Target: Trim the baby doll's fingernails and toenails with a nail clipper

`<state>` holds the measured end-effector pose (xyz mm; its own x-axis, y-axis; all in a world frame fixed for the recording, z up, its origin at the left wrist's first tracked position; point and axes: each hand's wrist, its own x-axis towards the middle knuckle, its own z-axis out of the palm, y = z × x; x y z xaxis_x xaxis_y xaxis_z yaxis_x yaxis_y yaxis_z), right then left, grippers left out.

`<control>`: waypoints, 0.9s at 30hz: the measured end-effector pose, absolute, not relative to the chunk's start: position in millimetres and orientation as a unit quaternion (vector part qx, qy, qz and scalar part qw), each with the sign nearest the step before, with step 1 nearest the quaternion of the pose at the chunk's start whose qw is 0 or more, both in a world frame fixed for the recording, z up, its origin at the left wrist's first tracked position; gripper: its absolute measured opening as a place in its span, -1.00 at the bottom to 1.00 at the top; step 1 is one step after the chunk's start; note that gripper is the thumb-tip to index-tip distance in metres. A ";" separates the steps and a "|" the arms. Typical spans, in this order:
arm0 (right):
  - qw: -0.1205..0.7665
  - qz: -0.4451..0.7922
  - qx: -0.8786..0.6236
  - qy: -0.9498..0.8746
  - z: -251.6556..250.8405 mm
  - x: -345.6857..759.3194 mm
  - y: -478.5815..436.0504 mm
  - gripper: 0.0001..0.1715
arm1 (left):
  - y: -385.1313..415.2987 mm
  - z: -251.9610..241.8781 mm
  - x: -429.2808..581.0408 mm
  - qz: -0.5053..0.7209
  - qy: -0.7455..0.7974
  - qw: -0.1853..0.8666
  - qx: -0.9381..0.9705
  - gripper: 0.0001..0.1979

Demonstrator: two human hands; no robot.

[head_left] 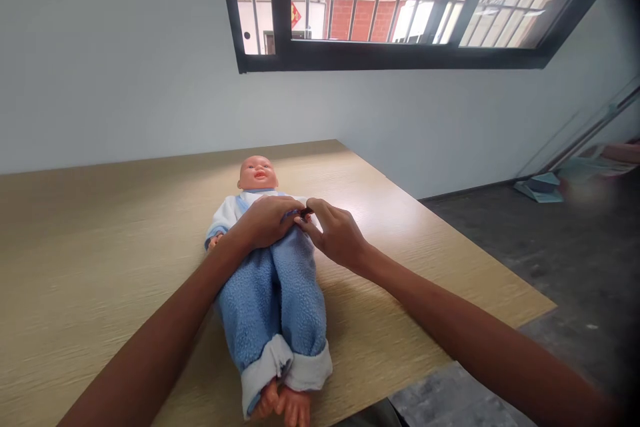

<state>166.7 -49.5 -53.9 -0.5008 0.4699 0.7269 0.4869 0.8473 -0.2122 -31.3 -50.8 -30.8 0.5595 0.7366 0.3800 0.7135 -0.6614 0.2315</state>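
A baby doll (275, 280) in a white top and fluffy blue trousers lies on its back, head toward the wall. Across its belly rests my left hand (270, 220), its fingers curled closed around the doll's arm at the blue cuff, on the right side. My right hand (337, 230) pinches a small dark object (306, 211) between thumb and fingers. That object is right at the doll's hand, beside my left fingertips. It is too small and too covered to name. The doll's other hand (216, 240) shows by my left forearm.
The doll lies on a light wooden table (100, 267), whose right edge slants toward the front. Behind it is a pale wall (125, 80) with a dark-framed, barred window (390, 57). A light blue, folded-looking object (540, 187) lies on the dark floor (510, 247) at right.
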 end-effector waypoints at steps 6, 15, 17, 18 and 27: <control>0.454 0.033 -0.285 -0.843 -58.9 164.2 -48.8 -0.86 | -48.8 -32.6 -32.2 0.218 0.419 0.030 0.881 -0.80; 0.565 0.232 -0.303 -0.731 -63.9 162.7 -39.5 -0.63 | -50.2 -31.7 -31.5 0.223 0.424 0.038 0.877 -0.76; 0.585 0.278 -0.314 -0.694 -63.2 163.3 -37.5 -0.63 | -51.5 -30.4 -30.6 0.227 0.423 0.040 0.876 -0.76; 0.591 0.299 -0.318 -0.679 -63.0 163.8 -36.9 -0.63 | -52.1 -29.7 -30.2 0.229 0.422 0.041 0.876 -0.77; 0.589 0.417 -0.350 -0.597 -62.0 169.3 -35.4 -0.55 | -54.6 -25.2 -29.7 0.248 0.383 0.065 0.887 -0.77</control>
